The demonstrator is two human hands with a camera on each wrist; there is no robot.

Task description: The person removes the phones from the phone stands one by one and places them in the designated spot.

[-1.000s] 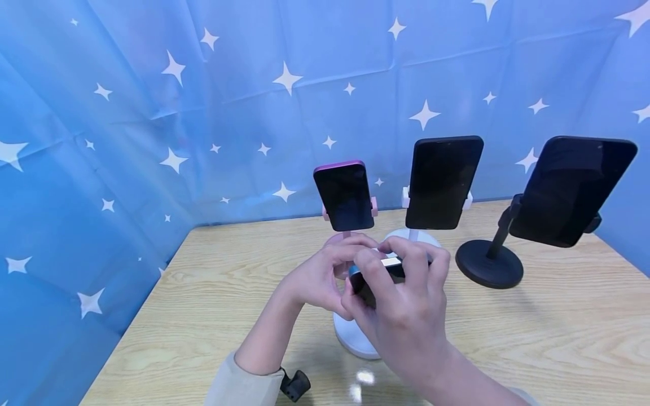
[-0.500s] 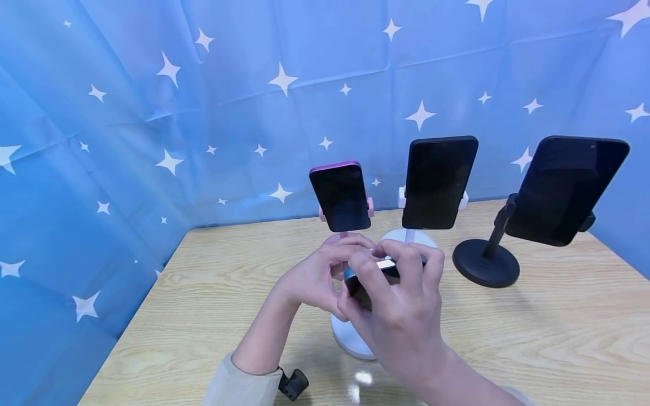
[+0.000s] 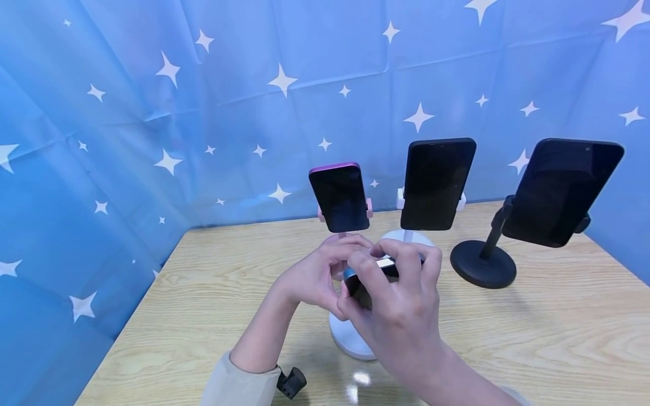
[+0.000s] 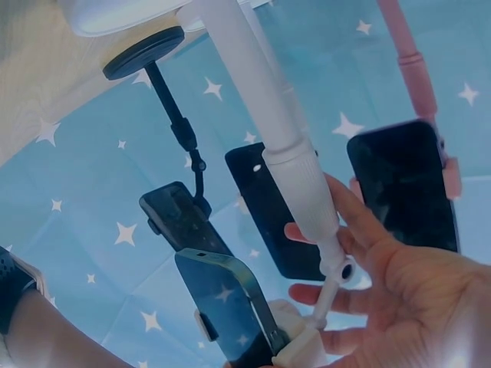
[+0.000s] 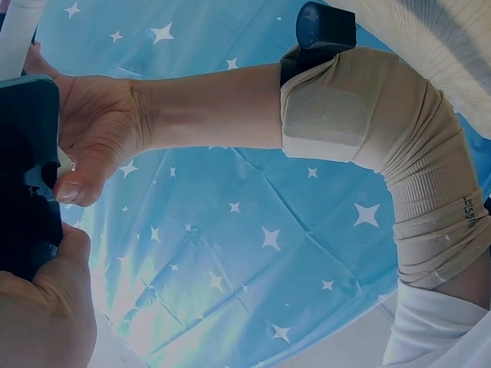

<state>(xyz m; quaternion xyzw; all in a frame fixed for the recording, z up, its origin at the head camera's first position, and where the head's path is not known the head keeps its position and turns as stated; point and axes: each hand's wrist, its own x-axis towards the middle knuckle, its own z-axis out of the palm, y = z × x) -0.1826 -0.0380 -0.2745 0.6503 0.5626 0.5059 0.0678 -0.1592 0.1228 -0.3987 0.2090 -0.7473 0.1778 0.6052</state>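
Observation:
In the head view my right hand (image 3: 403,307) grips a dark phone (image 3: 361,294) with a bluish edge, fingers over its upper edge. My left hand (image 3: 315,279) is curled behind it, around the head of a white phone stand (image 3: 350,340). The left wrist view shows this stand's white stem (image 4: 253,84), with left fingers (image 4: 349,299) beside the joint below it. That phone (image 4: 226,303) sits at the stand's white clamp (image 4: 303,349). In the right wrist view the left thumb (image 5: 80,184) lies by the phone's edge. The hands hide most of the clamp in the head view.
Behind stand a pink stand holding a pink-edged phone (image 3: 340,197), a white stand holding a black phone (image 3: 438,183), and a black stand (image 3: 482,264) holding another phone (image 3: 561,192). A wooden table (image 3: 218,282) lies beneath. A blue star-patterned curtain (image 3: 244,124) hangs behind.
The head view has shifted slightly, so the stands and phones appear a little further left. Both hands keep their hold, with hardly any visible movement.

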